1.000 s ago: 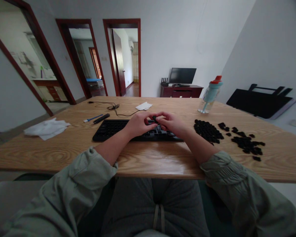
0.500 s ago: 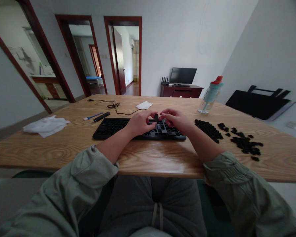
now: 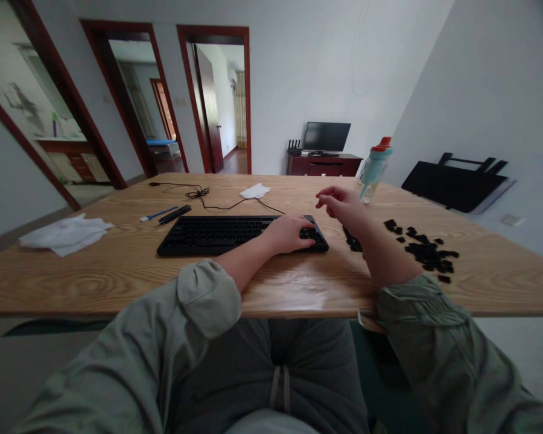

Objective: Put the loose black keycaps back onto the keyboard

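A black keyboard (image 3: 217, 234) lies on the wooden table (image 3: 117, 271) in front of me. My left hand (image 3: 291, 232) rests on the keyboard's right end, fingers bent, tips down on the keys, nothing visibly held. My right hand (image 3: 341, 204) hovers above the table just right of the keyboard, fingers loosely apart and empty. Beneath and to the right of it lie loose black keycaps: a small heap (image 3: 353, 241) partly hidden by my forearm and a wider scatter (image 3: 423, 250) further right.
A teal bottle with an orange cap (image 3: 371, 169) stands behind my right hand. Crumpled white tissues (image 3: 63, 234) lie at the left, a pen and a black tool (image 3: 165, 214) beside them, a cable (image 3: 199, 194) and a small tissue (image 3: 254, 191) behind the keyboard.
My hands were together over the keyboard pinching a keycap. Now they have parted: the left has dropped onto the keyboard's right end, the right has lifted away to the right. The view shifted right.
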The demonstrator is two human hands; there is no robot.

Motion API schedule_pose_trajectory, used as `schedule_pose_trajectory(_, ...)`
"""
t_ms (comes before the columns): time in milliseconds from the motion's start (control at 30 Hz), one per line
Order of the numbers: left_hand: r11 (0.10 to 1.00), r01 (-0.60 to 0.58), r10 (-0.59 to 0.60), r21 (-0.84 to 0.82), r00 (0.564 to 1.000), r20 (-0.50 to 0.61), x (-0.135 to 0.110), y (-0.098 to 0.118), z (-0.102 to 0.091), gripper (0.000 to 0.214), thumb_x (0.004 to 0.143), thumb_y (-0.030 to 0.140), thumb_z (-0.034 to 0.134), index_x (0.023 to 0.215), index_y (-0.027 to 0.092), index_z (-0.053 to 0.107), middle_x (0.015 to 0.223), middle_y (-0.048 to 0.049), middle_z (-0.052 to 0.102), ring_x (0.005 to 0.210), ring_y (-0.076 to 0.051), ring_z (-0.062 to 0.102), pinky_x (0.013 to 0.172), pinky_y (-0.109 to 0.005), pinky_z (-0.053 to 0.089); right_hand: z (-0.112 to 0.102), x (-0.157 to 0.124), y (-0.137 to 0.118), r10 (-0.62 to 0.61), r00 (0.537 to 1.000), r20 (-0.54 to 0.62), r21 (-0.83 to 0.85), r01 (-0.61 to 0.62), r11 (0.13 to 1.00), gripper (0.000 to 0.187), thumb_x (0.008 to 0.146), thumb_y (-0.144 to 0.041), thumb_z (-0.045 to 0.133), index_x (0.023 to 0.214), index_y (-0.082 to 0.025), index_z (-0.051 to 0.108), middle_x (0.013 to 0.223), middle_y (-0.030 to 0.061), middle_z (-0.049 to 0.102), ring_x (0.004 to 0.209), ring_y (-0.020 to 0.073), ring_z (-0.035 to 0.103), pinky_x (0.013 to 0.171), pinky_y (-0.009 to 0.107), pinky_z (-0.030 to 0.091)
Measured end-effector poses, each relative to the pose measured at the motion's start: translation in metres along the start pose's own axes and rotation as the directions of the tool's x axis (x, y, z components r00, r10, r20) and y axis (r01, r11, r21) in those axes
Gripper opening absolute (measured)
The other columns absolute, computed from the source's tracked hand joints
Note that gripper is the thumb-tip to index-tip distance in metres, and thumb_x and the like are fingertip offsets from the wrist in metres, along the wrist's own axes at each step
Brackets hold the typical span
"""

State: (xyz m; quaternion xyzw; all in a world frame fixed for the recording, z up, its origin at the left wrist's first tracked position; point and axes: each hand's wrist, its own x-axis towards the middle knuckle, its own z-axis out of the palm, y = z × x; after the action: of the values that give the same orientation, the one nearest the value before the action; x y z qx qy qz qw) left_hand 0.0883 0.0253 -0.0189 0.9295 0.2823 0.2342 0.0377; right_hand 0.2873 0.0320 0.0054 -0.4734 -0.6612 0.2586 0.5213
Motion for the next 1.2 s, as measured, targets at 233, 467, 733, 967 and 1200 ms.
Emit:
schedule_pose_trajectory(233,0.99,-0.084,0.08,0.11,0.996,0.04,0.008,0.001,0.021,0.038,0.089,0.044,0.062,0.115,0.018,0.074,0.107,-0.0088,0.074,0.1,-0.025,0.068,0.093,-0.035,0.05,-0.025,-0.021,0.016,0.15,0.918,0.367,-0.51,0.064,0.858,0.022,0.082,-0.036,0.063,0.089,-0.018,0.074,0.086,0.0065,0.074,0.075,0.0179,0.063,0.067,0.028,0.048)
schedule_pose_trajectory(467,0.984,-0.09,0.087,0.156,0.996,0.026,0.006,0.0,0.022,0.037,0.09,0.048,0.062,0.111,0.02,0.075,0.105,-0.009,0.074,0.1,-0.025,0.067,0.094,-0.037,0.048,-0.027,-0.032,0.008,0.307,0.842,0.443,-0.584,0.011,0.812,0.025,0.084,-0.037,0.063,0.091,-0.018,0.076,0.079,0.0061,0.073,0.068,0.0178,0.06,0.061,0.029,0.044)
schedule_pose_trajectory(733,0.994,0.042,-0.04,0.105,0.999,-0.021,0.004,0.009,0.018,0.032,0.086,0.05,0.065,0.097,0.021,0.073,0.09,-0.0064,0.074,0.089,-0.025,0.067,0.079,-0.034,0.051,-0.017,-0.036,0.0,0.243,0.846,0.475,-0.442,-0.009,0.897,0.019,0.078,-0.036,0.068,0.089,-0.021,0.074,0.076,0.0035,0.071,0.068,0.0166,0.061,0.061,0.028,0.045)
schedule_pose_trajectory(967,0.993,-0.028,0.025,0.112,0.999,0.026,0.005,0.007,0.018,0.032,0.087,0.049,0.064,0.102,0.023,0.076,0.095,-0.0051,0.075,0.091,-0.025,0.067,0.084,-0.035,0.05,-0.022,-0.037,0.002,0.293,0.804,0.517,-0.479,-0.012,0.878,0.024,0.076,-0.032,0.069,0.096,-0.02,0.073,0.075,0.0017,0.068,0.064,0.0147,0.058,0.058,0.027,0.043)
schedule_pose_trajectory(1200,0.987,-0.093,0.088,0.128,0.995,0.044,0.003,0.003,0.01,0.031,0.087,0.039,0.063,0.111,0.022,0.075,0.104,-0.0067,0.075,0.096,-0.024,0.068,0.09,-0.035,0.05,-0.026,-0.039,0.012,0.27,0.826,0.495,-0.491,0.01,0.871,0.031,0.073,-0.033,0.072,0.101,-0.019,0.073,0.078,0.003,0.069,0.067,0.0157,0.059,0.059,0.027,0.044)
